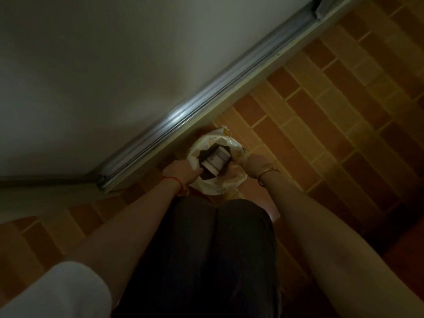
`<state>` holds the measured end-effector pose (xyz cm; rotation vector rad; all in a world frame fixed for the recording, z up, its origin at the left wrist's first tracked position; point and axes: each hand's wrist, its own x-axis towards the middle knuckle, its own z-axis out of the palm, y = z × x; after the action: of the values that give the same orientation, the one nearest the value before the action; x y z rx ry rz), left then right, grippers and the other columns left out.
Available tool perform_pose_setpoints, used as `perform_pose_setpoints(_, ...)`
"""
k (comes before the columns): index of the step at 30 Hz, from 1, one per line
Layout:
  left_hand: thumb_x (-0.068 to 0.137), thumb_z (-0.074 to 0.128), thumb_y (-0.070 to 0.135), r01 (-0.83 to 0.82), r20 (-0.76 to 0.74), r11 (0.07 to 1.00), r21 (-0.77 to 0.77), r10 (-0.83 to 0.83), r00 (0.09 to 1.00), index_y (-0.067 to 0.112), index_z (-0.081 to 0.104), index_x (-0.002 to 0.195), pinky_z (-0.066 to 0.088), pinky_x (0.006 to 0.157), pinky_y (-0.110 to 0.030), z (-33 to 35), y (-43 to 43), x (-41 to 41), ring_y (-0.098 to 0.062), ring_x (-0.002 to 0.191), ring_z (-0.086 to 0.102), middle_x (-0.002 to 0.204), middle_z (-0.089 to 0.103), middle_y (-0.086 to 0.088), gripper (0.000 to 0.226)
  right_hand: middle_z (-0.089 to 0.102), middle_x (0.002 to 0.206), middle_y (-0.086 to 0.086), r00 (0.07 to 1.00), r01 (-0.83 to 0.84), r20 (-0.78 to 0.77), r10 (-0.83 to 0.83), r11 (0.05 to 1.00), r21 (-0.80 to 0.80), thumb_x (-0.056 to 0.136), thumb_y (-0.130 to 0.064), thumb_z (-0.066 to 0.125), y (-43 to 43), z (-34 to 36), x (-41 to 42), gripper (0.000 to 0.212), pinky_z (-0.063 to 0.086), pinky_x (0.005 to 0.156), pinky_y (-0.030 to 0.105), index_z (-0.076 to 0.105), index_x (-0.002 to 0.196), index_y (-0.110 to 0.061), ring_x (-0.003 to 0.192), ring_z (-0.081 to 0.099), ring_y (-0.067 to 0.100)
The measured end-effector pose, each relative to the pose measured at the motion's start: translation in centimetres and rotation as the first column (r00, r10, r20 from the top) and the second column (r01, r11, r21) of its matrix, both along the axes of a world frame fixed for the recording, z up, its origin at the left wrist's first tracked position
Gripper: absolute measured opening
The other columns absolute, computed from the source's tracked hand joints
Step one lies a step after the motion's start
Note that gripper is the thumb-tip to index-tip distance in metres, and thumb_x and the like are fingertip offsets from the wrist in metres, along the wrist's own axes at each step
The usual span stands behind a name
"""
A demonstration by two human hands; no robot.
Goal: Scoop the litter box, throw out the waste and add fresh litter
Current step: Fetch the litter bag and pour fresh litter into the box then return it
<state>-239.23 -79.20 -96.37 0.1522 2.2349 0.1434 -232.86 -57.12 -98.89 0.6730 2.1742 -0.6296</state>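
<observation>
The light is dim and everything looks a little soft, with dark corners. One bright glare lies on the metal door track [176, 115], and the tiled floor [321, 99] glows warm orange.

No text, brand, number or sign is legible. The white bag [206, 143] on the tiled floor [321, 111] carries faint coloured print near its rim, too dim and blurred to read. The pale boxlike object [215, 160] inside it shows no readable marking.
</observation>
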Motion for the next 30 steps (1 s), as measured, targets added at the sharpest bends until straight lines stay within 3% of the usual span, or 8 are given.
perform_pose_setpoints(4,0.095,0.052,0.040,-0.109,-0.022,0.991,0.076,0.111,0.994,0.003,0.061,0.115,0.050,0.081,-0.035,-2.1,-0.3,0.5,-0.030,0.097,0.063,0.110,0.066,-0.018,0.043,0.045,0.064,0.002,1.000,0.006,-0.012,-0.006,1.000,0.026,0.099,-0.026,0.038,0.5,-1.3,0.2,0.041,0.036,0.054,0.027,0.041,0.059,-0.016,0.060,0.046,0.018)
perform_pose_setpoints(8,0.095,0.051,0.028,-0.177,-0.073,0.979,0.104,0.185,0.980,0.002,0.064,0.101,0.046,0.071,-0.032,-0.8,-0.9,0.6,-0.024,0.080,0.059,0.096,0.067,-0.016,0.030,0.035,0.059,-0.001,0.991,0.050,-0.127,-0.052,0.999,-0.016,0.099,-0.028,0.037,0.2,0.6,0.1,0.042,0.021,0.047,0.025,0.031,0.058,-0.020,0.051,0.032,0.012)
perform_pose_setpoints(11,0.096,0.048,0.025,-0.205,-0.055,0.968,0.144,0.215,0.975,0.004,0.065,0.091,0.055,0.071,-0.037,2.0,-1.2,0.2,-0.027,0.079,0.065,0.085,0.066,-0.013,0.027,0.031,0.058,-0.001,0.987,0.065,-0.148,-0.069,0.997,-0.029,0.097,-0.023,0.039,-0.2,3.9,-0.2,0.040,0.018,0.046,0.025,0.028,0.059,-0.021,0.051,0.027,0.011)
perform_pose_setpoints(14,0.097,0.047,0.024,-0.165,-0.060,0.974,0.156,0.176,0.983,0.005,0.064,0.086,0.048,0.063,-0.030,6.4,-0.9,0.4,-0.025,0.076,0.062,0.077,0.061,-0.009,0.027,0.033,0.058,0.000,0.985,0.098,-0.142,-0.100,0.995,-0.025,0.098,-0.023,0.039,0.0,8.5,0.6,0.041,0.018,0.046,0.026,0.029,0.058,-0.020,0.050,0.029,0.012)
perform_pose_setpoints(19,0.096,0.048,0.027,-0.163,-0.012,0.968,0.189,0.168,0.986,0.007,0.068,0.092,0.057,0.077,-0.039,15.3,-1.0,2.7,-0.024,0.082,0.067,0.086,0.067,-0.010,0.028,0.041,0.060,0.000,0.987,0.137,-0.077,-0.140,0.989,-0.052,0.097,-0.024,0.042,0.2,18.4,4.0,0.039,0.026,0.045,0.025,0.037,0.058,-0.018,0.053,0.040,0.014)
perform_pose_setpoints(24,0.096,0.049,0.029,-0.154,0.035,0.974,0.169,0.150,0.988,0.008,0.066,0.089,0.057,0.081,-0.040,25.9,-1.7,4.3,-0.023,0.083,0.066,0.087,0.066,-0.009,0.028,0.053,0.079,0.008,0.988,0.152,-0.007,-0.152,0.988,-0.004,0.094,-0.025,0.046,-1.1,29.4,5.9,0.025,0.039,0.063,0.030,0.053,0.076,-0.010,0.075,0.051,0.023)
perform_pose_setpoints(28,0.095,0.050,0.029,-0.153,0.047,0.976,0.152,0.148,0.988,0.006,0.067,0.093,0.052,0.075,-0.034,34.2,-3.2,5.0,-0.025,0.086,0.064,0.091,0.066,-0.012,0.029,0.056,0.085,0.009,0.988,0.152,-0.002,-0.152,0.988,0.015,0.092,-0.022,0.048,-2.2,37.9,6.1,0.024,0.040,0.067,0.030,0.063,0.090,-0.004,0.082,0.056,0.026)
perform_pose_setpoints(30,0.095,0.050,0.027,-0.170,0.056,0.972,0.160,0.163,0.985,0.006,0.065,0.098,0.050,0.073,-0.032,38.2,-4.3,5.4,-0.025,0.089,0.063,0.094,0.065,-0.011,0.026,0.054,0.081,0.008,0.991,0.132,-0.012,-0.132,0.991,0.012,0.092,-0.022,0.048,-3.1,42.0,6.0,0.026,0.039,0.066,0.030,0.062,0.085,-0.002,0.079,0.054,0.026)
